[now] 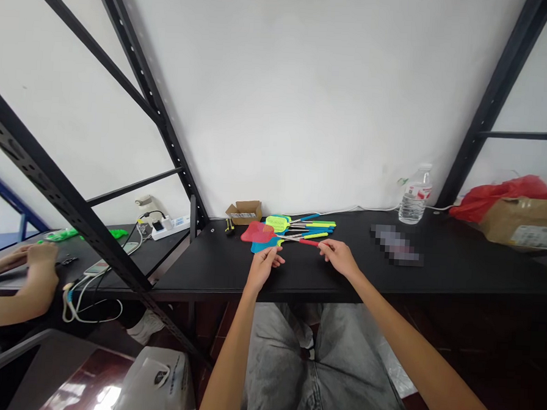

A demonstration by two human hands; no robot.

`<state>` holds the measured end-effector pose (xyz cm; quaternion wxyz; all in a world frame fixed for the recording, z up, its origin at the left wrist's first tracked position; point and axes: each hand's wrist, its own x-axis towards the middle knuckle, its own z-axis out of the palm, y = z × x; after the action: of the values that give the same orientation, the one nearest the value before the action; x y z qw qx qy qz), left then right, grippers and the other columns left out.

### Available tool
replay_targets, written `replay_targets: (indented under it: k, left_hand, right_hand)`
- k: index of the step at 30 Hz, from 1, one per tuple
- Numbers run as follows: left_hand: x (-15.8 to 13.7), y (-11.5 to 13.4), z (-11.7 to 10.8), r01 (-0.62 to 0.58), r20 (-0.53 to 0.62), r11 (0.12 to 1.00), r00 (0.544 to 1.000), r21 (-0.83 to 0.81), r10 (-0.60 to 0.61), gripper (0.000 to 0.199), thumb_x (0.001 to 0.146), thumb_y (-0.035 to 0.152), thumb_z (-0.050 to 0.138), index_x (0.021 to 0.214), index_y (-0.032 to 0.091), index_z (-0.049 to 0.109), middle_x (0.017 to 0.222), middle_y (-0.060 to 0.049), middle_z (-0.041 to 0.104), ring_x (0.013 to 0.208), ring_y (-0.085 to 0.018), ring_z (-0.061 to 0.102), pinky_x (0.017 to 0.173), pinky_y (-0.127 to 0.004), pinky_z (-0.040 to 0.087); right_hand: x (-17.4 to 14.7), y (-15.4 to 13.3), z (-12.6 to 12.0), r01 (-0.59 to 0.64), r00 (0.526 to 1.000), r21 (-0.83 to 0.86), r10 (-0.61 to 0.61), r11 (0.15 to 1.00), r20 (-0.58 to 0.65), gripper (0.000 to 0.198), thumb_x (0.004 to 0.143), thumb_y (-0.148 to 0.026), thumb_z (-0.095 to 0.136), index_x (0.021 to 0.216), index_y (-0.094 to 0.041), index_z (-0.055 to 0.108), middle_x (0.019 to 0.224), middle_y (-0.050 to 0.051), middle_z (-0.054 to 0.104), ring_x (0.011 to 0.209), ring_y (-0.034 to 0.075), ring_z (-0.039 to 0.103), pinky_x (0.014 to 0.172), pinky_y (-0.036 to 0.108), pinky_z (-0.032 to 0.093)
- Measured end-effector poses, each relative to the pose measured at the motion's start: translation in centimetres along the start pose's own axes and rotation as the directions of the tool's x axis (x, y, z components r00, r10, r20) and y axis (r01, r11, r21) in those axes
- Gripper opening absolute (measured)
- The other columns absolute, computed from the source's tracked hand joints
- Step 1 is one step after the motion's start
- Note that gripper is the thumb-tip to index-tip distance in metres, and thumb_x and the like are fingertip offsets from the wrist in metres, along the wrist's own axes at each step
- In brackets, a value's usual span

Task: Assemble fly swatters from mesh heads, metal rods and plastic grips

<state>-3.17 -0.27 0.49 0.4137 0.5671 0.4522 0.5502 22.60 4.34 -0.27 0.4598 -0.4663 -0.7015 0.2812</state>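
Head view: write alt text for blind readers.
A person's right hand holds a red fly swatter by its handle; the left hand is near a blue fly swatter. More fly swatters lie beyond on the black table.

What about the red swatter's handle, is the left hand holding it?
No, the right hand is holding the red swatter's handle near its end.
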Motion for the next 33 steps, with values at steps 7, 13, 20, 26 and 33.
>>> replay_targets:
  k: [7, 13, 20, 26, 33]
  left_hand:
    - [0.0, -0.1, -0.1, 0.0, 0.001, 1.0, 1.0, 0.019, 0.0, 0.048, 0.081, 0.054, 0.062, 0.104, 0.013, 0.072, 0.075, -0.009, 0.071, 0.064, -0.015, 0.059, 0.064, -0.026, 0.045]
    - [0.0, -0.3, -0.1, -0.017, 0.009, 0.999, 1.0, 0.032, 0.016, 0.045, 0.082, 0.051, 0.061, 0.104, 0.014, 0.072, 0.074, -0.009, 0.071, 0.064, -0.015, 0.059, 0.064, -0.027, 0.045]
    - [-0.1, -0.2, -0.1, -0.025, 0.016, 0.998, 1.0, 0.062, 0.024, 0.042, 0.083, 0.049, 0.06, 0.103, 0.014, 0.072, 0.074, -0.008, 0.071, 0.063, -0.015, 0.06, 0.064, -0.027, 0.046]
    - [0.2, -0.6, -0.1, -0.042, 0.032, 0.997, 0.999, 0.064, 0.04, 0.041, 0.084, 0.048, 0.059, 0.102, 0.014, 0.072, 0.074, -0.009, 0.071, 0.064, -0.016, 0.06, 0.063, -0.027, 0.046]
    - [0.2, -0.7, -0.1, -0.063, 0.035, 0.995, 0.998, 0.074, 0.06, 0.037, 0.085, 0.045, 0.059, 0.102, 0.014, 0.072, 0.074, -0.008, 0.071, 0.064, -0.016, 0.06, 0.063, -0.027, 0.047]
  right_hand:
    - [0.5, 0.9, 0.1, -0.072, 0.993, 0.013, 0.073, 0.997, -0.092, 0.034, 0.086, -0.048, 0.048, 0.083, -0.02, 0.067, 0.071, 0.003, 0.068, 0.055, 0.016, 0.061, 0.059, 0.027, 0.045]
    - [1.4, 0.6, 0.3, -0.074, 0.996, -0.153, 0.067, 0.986, -0.05, 0.028, 0.086, -0.042, 0.05, 0.084, -0.021, 0.068, 0.078, 0.003, 0.07, 0.064, 0.019, 0.065, 0.069, 0.03, 0.045]
    - [3.9, 1.1, 1.1, -0.08, 0.984, -0.487, -0.01, 0.87, -0.18, 0.033, 0.089, -0.039, 0.048, 0.112, -0.025, 0.066, 0.108, 0.011, 0.067, 0.099, 0.03, 0.059, 0.076, 0.037, 0.045]
    - [7.1, 1.6, 2.2, 0.226, 0.972, -0.734, -0.199, 0.641, 0.126, 0.079, 0.079, -0.062, 0.056, 0.147, -0.026, 0.037, 0.149, 0.014, 0.038, 0.136, 0.039, 0.029, 0.107, 0.054, 0.026]
    - [13.9, 1.9, 1.6, 0.347, 0.897, -0.726, 0.016, 0.593, 0.441, 0.12, 0.059, -0.086, 0.057, 0.155, -0.029, 0.01, 0.161, 0.01, 0.011, 0.143, 0.045, 0.011, 0.111, 0.057, 0.014]
